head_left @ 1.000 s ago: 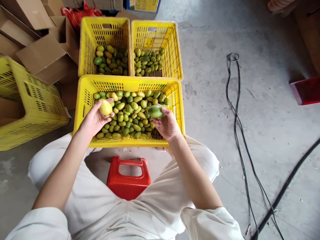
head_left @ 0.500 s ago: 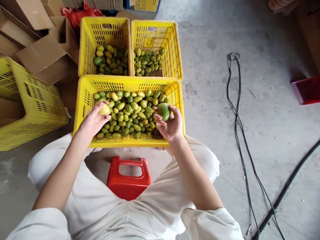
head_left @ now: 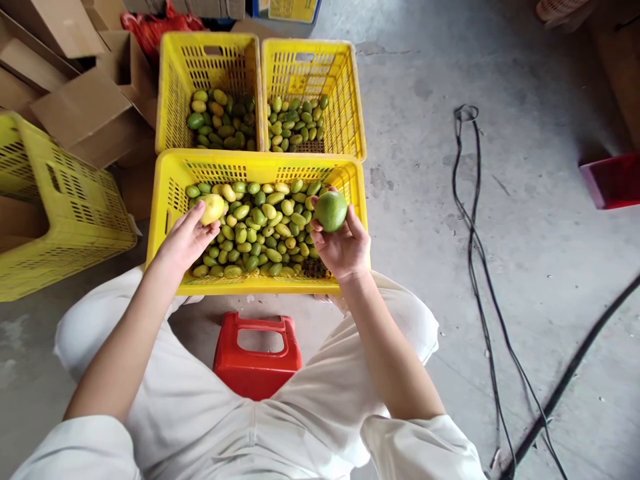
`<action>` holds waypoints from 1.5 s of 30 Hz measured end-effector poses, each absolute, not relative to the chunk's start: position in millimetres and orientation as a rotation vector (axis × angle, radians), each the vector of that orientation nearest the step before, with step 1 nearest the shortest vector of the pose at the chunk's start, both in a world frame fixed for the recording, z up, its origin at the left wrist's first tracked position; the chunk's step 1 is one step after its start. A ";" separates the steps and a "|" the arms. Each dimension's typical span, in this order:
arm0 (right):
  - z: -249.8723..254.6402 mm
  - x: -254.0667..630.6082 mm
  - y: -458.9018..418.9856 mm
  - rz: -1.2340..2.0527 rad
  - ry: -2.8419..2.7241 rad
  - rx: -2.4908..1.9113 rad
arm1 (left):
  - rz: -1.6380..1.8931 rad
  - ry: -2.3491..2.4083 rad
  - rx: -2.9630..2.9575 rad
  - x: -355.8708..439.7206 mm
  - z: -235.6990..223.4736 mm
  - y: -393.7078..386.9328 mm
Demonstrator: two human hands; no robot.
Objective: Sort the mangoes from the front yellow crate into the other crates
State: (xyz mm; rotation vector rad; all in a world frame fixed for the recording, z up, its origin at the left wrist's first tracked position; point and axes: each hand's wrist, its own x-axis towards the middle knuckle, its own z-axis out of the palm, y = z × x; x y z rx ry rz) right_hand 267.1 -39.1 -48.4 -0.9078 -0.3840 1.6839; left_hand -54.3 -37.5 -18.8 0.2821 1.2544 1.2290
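Observation:
Over the left side of the near yellow crate, my left hand is closed around a yellow mango. My right hand, above the crate's right side, cradles a larger, rounder green mango with palm turned up and fingers curled round it. Below both hands, many small green and yellow-green mangoes cover most of the crate's bottom. A bit of slatted floor shows at its near right corner.
Two more yellow crates, the left and the right, stand behind with mangoes inside. Another yellow crate and cardboard boxes are at left. A red plastic container sits between my legs. Black cables lie on the floor at right.
The green mango has come up slightly and turned, showing a lighter side, as my right hand opens further upward. More of the yellow mango shows in my left hand.

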 end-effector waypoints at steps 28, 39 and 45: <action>-49.3 270.8 -42.6 1.762 -0.307 -0.786 | 0.985 1.181 0.186 -49.9 6.7 -40.2; -31.0 250.7 -49.1 1.672 -0.475 -0.945 | 0.901 1.239 0.378 -48.5 -13.0 -42.8; -42.9 252.1 -51.7 1.743 -0.552 -0.951 | 0.951 1.234 0.410 -49.3 -12.9 -44.7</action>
